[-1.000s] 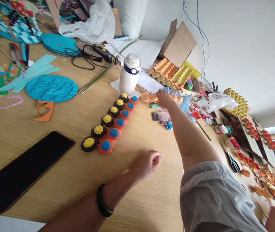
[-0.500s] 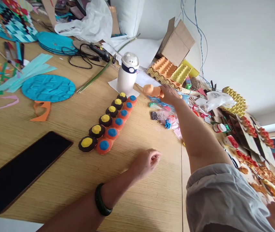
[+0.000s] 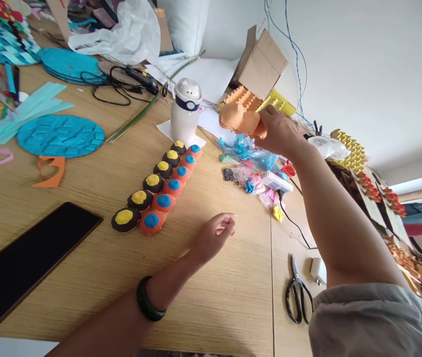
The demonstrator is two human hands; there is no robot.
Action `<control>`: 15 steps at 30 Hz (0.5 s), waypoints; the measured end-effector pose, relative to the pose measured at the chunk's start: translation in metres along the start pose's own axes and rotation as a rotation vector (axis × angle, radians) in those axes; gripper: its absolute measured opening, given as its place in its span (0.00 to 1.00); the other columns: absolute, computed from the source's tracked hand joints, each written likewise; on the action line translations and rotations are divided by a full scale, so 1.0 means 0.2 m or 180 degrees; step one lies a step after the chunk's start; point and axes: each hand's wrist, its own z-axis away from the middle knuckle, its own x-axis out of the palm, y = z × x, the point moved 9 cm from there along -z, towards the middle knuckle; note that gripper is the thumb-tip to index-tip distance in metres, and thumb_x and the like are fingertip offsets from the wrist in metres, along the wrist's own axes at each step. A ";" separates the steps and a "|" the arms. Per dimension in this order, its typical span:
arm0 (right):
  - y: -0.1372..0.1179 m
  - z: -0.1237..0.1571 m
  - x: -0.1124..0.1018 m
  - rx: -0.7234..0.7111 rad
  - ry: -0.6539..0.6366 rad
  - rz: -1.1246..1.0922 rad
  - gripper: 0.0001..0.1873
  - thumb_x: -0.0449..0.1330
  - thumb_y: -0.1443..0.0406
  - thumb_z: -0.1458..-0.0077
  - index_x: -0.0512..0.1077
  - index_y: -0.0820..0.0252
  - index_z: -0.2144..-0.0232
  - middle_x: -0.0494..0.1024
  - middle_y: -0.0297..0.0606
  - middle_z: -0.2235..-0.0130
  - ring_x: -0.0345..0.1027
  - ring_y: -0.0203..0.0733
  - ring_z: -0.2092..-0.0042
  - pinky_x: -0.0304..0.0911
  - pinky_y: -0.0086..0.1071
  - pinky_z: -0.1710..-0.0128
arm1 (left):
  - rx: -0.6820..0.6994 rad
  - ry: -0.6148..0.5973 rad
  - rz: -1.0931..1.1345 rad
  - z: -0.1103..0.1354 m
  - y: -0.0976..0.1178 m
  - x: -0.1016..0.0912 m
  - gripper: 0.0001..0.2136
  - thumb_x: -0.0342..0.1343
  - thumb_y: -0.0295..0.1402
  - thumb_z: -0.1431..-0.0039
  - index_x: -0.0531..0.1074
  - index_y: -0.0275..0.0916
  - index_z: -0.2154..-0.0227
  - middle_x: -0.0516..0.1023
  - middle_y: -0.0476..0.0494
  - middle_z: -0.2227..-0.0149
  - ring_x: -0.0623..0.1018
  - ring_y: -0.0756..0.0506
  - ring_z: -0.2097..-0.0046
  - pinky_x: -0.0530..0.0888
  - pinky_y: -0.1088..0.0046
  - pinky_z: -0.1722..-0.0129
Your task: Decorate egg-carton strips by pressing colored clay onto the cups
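Note:
My right hand (image 3: pixel 280 130) holds up an orange egg-carton strip (image 3: pixel 237 119) with rounded bumps, fingers wrapped round its right end and hiding part of it. Below and left of it on the table lie two joined rows of cups: black cups with yellow tops (image 3: pixel 153 181) and orange cups with blue tops (image 3: pixel 164 201). My left hand (image 3: pixel 214 235), with a dark bangle (image 3: pixel 148 300) on the wrist, rests on the table right of these rows. Its fingers are curled in, and nothing shows in them. A white bottle (image 3: pixel 184 116) with a bear-face lid stands behind the rows.
A black phone (image 3: pixel 36 263) lies at left, below a blue woven oval (image 3: pixel 60 136). Scissors (image 3: pixel 297 292) and a white charger (image 3: pixel 318 270) lie near my right forearm. Small plastic bags (image 3: pixel 248 151), a power strip (image 3: pixel 278 182) and egg trays (image 3: pixel 246 97) crowd the back right.
My right hand has lifted the orange strip from near the egg trays and brought it closer. The left hand stays on the table, fingers still curled. The view has shifted slightly right.

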 end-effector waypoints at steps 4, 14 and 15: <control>-0.11 0.17 -0.08 0.0662 -0.0331 -0.0696 0.14 0.65 0.58 0.37 0.75 0.62 0.56 0.76 0.43 0.59 0.76 0.57 0.51 0.74 0.50 0.51 | -0.0017 0.0189 0.0417 -0.01 0.02 -0.04 0.29 0.63 0.46 0.38 0.71 0.35 0.40 0.78 0.29 0.40 0.77 0.36 0.37 0.72 0.56 0.35; -0.39 0.76 0.34 0.2158 -0.1885 -0.3532 0.01 0.68 0.68 0.47 0.79 0.59 0.70 0.78 0.35 0.67 0.73 0.37 0.63 0.71 0.25 0.70 | -0.0519 -0.0596 0.1421 0.07 0.02 0.13 0.25 0.72 0.47 0.45 0.78 0.38 0.50 0.80 0.38 0.46 0.76 0.35 0.39 0.72 0.55 0.36; -0.40 0.79 0.36 0.2255 -0.1907 -0.3579 0.02 0.69 0.68 0.48 0.79 0.59 0.71 0.77 0.34 0.68 0.72 0.37 0.64 0.71 0.26 0.71 | -0.0553 -0.0675 0.1307 0.07 0.02 0.14 0.24 0.72 0.46 0.45 0.78 0.38 0.49 0.80 0.38 0.47 0.77 0.35 0.41 0.73 0.56 0.38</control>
